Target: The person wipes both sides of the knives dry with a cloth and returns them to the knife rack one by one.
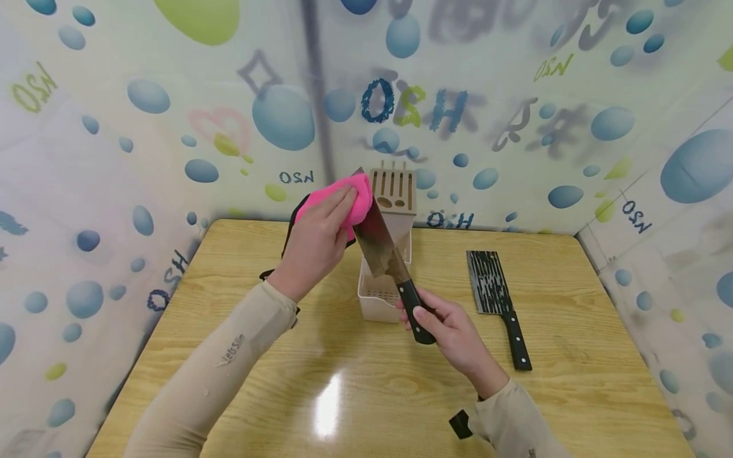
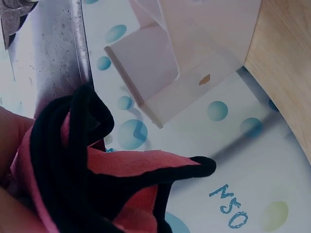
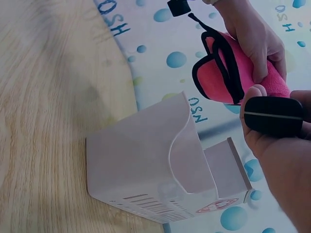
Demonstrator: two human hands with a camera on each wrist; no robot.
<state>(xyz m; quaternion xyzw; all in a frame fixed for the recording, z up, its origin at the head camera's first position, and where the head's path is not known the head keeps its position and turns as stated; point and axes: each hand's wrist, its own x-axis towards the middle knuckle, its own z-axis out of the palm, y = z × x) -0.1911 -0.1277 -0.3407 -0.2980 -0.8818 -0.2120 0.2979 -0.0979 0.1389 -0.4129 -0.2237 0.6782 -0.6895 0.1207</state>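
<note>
In the head view my right hand [image 1: 449, 327] grips the black handle of a kitchen knife [image 1: 378, 238], its broad blade slanting up and to the left. My left hand [image 1: 317, 235] holds a pink cloth [image 1: 357, 200] with black edging, folded over the blade near its tip. Only a bit of the tip shows above the cloth. The left wrist view gives the cloth [image 2: 141, 165] bunched against the wet-looking blade [image 2: 56, 53]. From the right wrist, the butt of the knife handle [image 3: 273, 116] is seen in the right hand.
A beige knife holder [image 1: 380, 308] with a slotted top [image 1: 394, 191] stands behind the knife at the table's back. On the wooden table [image 1: 578, 388] to the right lies a cleaver [image 1: 498, 305] with a black-patterned blade. Printed sheets [image 1: 487, 57] wall in the back and sides.
</note>
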